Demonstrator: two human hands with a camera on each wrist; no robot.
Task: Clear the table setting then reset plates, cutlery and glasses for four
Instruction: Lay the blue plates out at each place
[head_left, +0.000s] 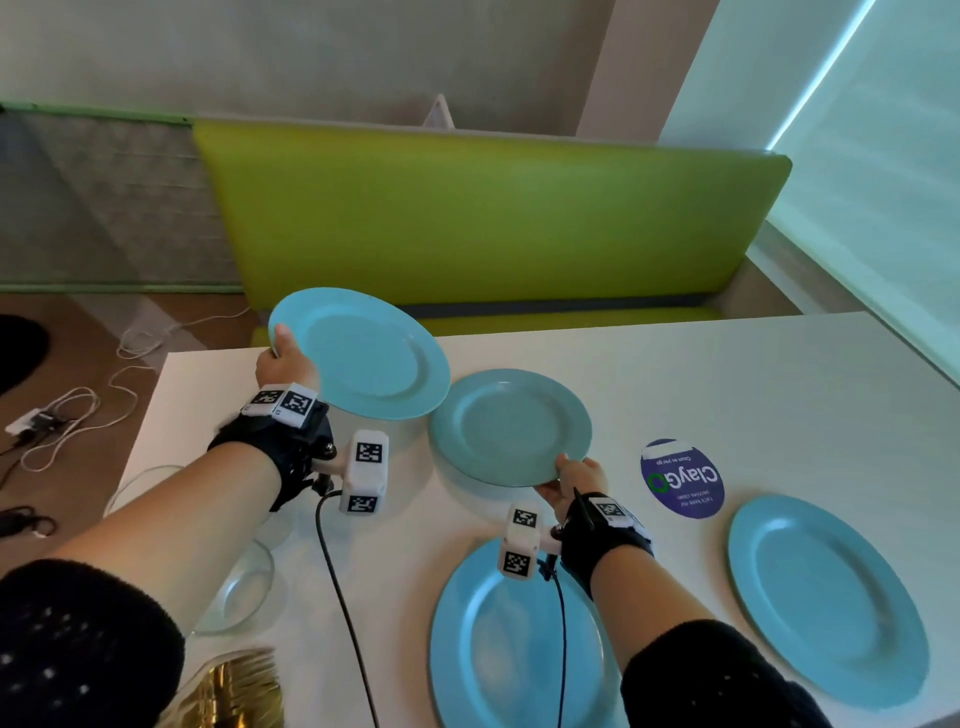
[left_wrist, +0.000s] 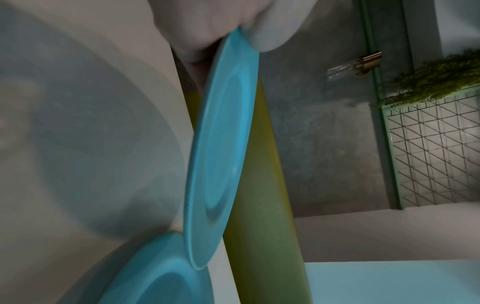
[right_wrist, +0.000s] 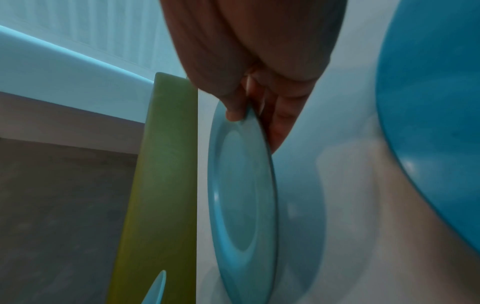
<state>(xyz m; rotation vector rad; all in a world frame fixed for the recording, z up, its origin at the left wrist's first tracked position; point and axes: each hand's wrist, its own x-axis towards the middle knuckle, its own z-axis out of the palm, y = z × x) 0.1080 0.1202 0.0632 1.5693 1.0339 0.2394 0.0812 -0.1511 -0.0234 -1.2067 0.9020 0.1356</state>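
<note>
My left hand (head_left: 283, 358) grips the near-left rim of a small blue plate (head_left: 363, 353), held tilted above the far left of the white table (head_left: 727, 374); the left wrist view shows thumb and fingers pinching that plate (left_wrist: 221, 144). My right hand (head_left: 574, 475) pinches the near rim of a second small blue plate (head_left: 511, 426), just above the table's middle; in the right wrist view this plate (right_wrist: 241, 195) casts a shadow on the table. Two large blue plates lie flat near me, one (head_left: 514, 639) under my right wrist and one (head_left: 826, 597) at right.
A round purple sticker (head_left: 681, 478) is on the table right of my right hand. Clear glass bowls (head_left: 244, 587) and gold cutlery (head_left: 234, 691) sit at the near left. A green bench (head_left: 493, 218) stands behind the table. Cables (head_left: 78, 410) lie on the floor at left.
</note>
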